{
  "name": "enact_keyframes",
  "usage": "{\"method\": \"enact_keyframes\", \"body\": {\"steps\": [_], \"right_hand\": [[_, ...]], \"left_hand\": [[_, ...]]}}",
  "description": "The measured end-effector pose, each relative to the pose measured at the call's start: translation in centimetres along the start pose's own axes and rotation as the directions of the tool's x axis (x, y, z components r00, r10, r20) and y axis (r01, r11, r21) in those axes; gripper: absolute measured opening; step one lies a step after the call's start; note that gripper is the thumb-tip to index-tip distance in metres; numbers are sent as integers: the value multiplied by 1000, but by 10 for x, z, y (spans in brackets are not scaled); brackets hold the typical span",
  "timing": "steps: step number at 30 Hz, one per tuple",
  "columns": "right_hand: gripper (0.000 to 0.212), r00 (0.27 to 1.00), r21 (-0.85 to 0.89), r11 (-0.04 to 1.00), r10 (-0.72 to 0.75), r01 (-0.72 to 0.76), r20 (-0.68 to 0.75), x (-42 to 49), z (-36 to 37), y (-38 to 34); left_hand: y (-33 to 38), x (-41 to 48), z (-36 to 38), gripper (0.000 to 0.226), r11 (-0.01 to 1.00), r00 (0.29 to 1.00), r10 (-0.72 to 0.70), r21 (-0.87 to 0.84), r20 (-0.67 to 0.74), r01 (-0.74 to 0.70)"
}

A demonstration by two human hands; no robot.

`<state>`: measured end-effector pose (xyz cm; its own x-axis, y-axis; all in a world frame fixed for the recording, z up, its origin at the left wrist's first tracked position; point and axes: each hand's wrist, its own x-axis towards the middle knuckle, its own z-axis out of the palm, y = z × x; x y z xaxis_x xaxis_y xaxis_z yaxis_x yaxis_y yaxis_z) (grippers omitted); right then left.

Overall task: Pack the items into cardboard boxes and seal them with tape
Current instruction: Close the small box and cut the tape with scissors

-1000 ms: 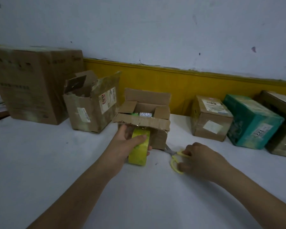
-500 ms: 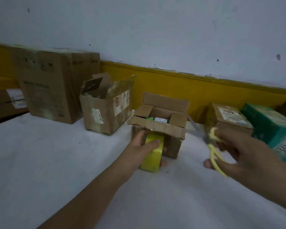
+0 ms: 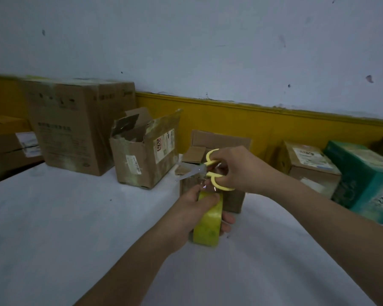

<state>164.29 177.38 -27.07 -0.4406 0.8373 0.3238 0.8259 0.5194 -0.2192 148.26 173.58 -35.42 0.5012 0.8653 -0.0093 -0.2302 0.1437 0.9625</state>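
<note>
Sealing step, tape preparation: left hand (image 3: 192,208) grips the yellow tape roll (image 3: 208,226) just before the small open box (image 3: 234,202), right hand (image 3: 241,168) grips the scissors (image 3: 205,170), blades parted above the roll; the next move probably calls for drawing out and cutting a strip

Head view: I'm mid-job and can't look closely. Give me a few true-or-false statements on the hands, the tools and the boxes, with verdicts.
1. The right hand holds yellow-handled scissors. True.
2. The scissors' blades are closed. False: they are spread apart.
3. The left hand grips the tape roll. True.
4. The small box behind the hands is sealed. False: its flaps stand open.
5. The green box stands at the far left. False: it is at the far right.
</note>
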Motion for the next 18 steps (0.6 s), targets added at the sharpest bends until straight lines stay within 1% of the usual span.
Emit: {"method": "enact_keyframes", "body": {"steps": [3,4,6,8,9,11,12,13,14,15,16,17,18], "right_hand": [[15,1000,-13,1000,-5,5,9,0,0,-1],[20,1000,-18,1000,2,-1,14,-1,-1,-2],[38,999,-33,999,15,-14,31,-1,-3,-3],[44,998,-41,999,28,-26,57,-2,-9,-5],[41,997,-55,998,33,-29,69,-5,-14,-5],[24,1000,-88,996,26,-26,5,-16,-29,-2],[29,998,-101,995,14,-19,-55,-26,-38,2],[43,995,-113,993,4,-15,-97,-40,-47,8],[54,996,-133,991,3,-15,-88,-56,-56,14],[62,1000,-174,984,24,-27,-16,-73,-62,19],[68,993,-227,973,63,-39,100,-91,-64,24],[73,964,-269,961,130,-65,231,-105,-63,28],[78,917,-288,952,207,-107,341,-114,-60,29]], "left_hand": [[2,-1,0,18,999,999,-36,13,11,36],[2,-1,0,18,999,999,-40,14,10,40],[1,-1,1,17,1000,1000,-18,16,7,18],[-2,0,4,19,999,1000,31,25,5,-31],[-4,0,5,19,998,999,53,22,4,-53],[-6,1,5,17,996,996,84,-2,9,-84],[-6,1,4,15,996,996,89,-16,11,-89],[-6,1,3,15,996,996,88,-22,11,-88],[-6,2,2,15,996,996,86,-21,9,-86],[-7,2,1,15,996,997,83,-17,6,-83],[-7,2,1,14,997,997,79,-16,4,-79],[-7,2,0,14,997,997,76,-16,4,-76],[-7,2,0,14,997,997,75,-15,4,-75]]}}
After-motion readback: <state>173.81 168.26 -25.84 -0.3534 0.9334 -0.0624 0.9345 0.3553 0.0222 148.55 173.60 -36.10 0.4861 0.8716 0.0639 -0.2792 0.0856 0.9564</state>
